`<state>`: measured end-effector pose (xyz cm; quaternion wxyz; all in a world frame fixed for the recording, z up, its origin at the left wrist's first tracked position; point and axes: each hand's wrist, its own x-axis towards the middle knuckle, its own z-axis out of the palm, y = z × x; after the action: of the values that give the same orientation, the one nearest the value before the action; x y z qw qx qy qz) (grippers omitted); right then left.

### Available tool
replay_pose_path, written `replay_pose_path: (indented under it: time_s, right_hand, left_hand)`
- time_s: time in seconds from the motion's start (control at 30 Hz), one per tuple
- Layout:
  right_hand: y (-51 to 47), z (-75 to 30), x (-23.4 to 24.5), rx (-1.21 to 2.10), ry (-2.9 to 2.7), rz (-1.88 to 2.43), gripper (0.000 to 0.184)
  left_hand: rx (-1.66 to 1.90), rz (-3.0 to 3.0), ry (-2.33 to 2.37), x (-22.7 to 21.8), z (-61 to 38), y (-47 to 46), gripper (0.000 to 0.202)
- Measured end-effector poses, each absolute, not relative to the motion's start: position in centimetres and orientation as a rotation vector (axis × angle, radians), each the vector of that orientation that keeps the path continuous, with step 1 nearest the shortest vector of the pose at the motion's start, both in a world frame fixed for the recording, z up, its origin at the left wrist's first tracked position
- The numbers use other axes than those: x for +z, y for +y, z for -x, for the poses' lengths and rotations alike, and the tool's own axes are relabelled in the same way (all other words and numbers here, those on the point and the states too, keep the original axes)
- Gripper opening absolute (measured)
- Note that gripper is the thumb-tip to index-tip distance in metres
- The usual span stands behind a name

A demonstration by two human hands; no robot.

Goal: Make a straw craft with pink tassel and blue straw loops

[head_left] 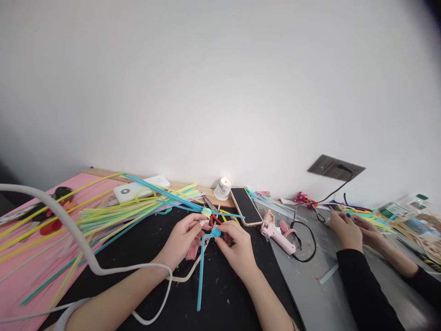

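Observation:
My left hand is closed in a pinch, with a small pale green and white pipe-cleaner piece at its fingertips. A coiled blue pipe cleaner sits in the pinched fingers of my right hand. From that coil a bent blue length hangs down over the black mat. The two hands are close together, and some fingertips are hidden behind the pieces. Red-handled pliers lie just behind them, partly covered.
Loose pipe cleaners cover the left side. A white cable loops across my left forearm. Behind stand a small white cup and a phone. A pink glue gun lies right, near another person's hands.

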<state>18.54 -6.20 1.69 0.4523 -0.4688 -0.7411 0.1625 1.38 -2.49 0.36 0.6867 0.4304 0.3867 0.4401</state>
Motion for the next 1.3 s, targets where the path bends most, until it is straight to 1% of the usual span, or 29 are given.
replay_pose_path:
  time_s: [0.2,0.6,0.93,1.3]
  right_hand:
    - [-6.2,-18.6,1.7,0.404,-1.829,1.155,0.015]
    - [-6.2,-18.5,1.9,0.385,-1.839,1.177,0.015]
    - [-6.4,-18.3,2.0,0.388,-1.889,1.161,0.015]
    - [-6.5,-18.3,1.7,0.408,-1.93,1.149,0.017]
  left_hand:
    - [0.989,-0.95,0.865,0.4,-1.3,-2.5,0.043]
    - [1.014,-0.972,0.848,-0.1,-1.3,-2.3,0.038]
    - [1.09,-1.001,0.817,0.9,-1.4,-2.5,0.037]
    - [1.157,-0.964,0.807,0.8,-1.3,-2.6,0.031]
